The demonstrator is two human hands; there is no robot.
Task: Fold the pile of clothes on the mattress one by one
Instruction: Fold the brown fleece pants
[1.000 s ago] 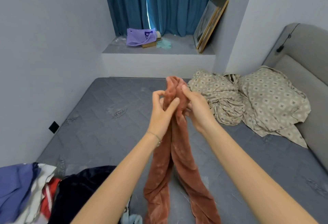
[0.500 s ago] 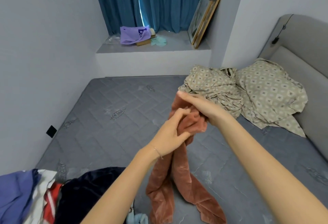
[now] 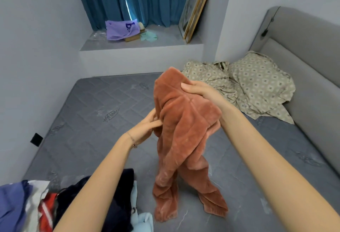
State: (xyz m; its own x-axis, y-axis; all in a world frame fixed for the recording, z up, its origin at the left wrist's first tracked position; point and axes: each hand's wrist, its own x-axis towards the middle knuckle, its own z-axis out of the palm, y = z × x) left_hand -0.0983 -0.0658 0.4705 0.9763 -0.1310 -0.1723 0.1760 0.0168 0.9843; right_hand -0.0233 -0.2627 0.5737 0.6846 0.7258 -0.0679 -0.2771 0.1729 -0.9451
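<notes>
Both hands held the rust-brown fleece trousers [image 3: 184, 125] upright over the mattress [image 3: 92, 112]: right hand [image 3: 200, 93] curled round the bunched top, left hand [image 3: 145, 127] pinching the edge lower left, legs hanging straight down, hems touching the mattress.

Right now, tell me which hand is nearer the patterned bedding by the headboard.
Right. The right hand grips the rust garment near its top, close to the patterned bedding; the left hand holds it lower, farther left.

Head-worn camera looks forward and down, close over the mattress [image 3: 92, 121]
</notes>
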